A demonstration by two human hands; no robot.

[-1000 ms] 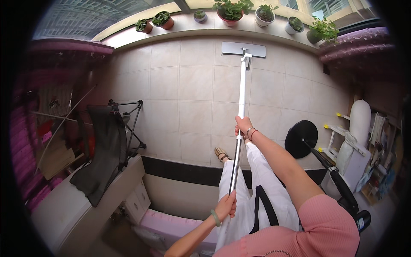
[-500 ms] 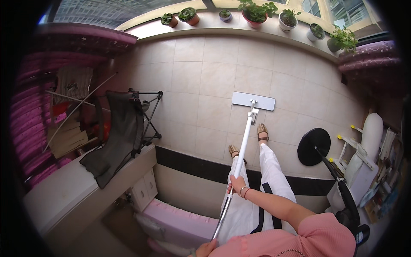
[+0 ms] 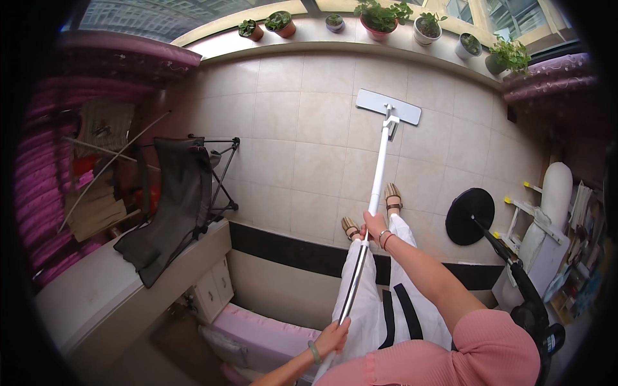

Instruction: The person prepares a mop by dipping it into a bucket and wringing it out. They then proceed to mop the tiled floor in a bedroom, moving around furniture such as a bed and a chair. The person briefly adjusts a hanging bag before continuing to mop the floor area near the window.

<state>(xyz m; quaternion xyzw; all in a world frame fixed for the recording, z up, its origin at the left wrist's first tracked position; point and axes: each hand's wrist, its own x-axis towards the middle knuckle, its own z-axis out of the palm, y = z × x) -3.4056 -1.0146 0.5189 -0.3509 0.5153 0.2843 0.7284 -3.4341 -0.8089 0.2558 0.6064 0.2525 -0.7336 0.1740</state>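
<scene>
Bare tiled floor lies open from nine to twelve o'clock of the mop head; potted plants line the sill beyond.

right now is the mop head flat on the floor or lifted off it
Flat on the floor. The mop head lies level against the tiles, with the pole slanting down to it from the right hand and left hand.

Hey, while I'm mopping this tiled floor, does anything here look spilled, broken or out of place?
Nothing stands out. The flat mop head lies square on the tiles, with your right hand mid-handle and left hand near the top of the mop handle. No spill shows on the floor. The potted plants stand upright on the ledge.
</scene>
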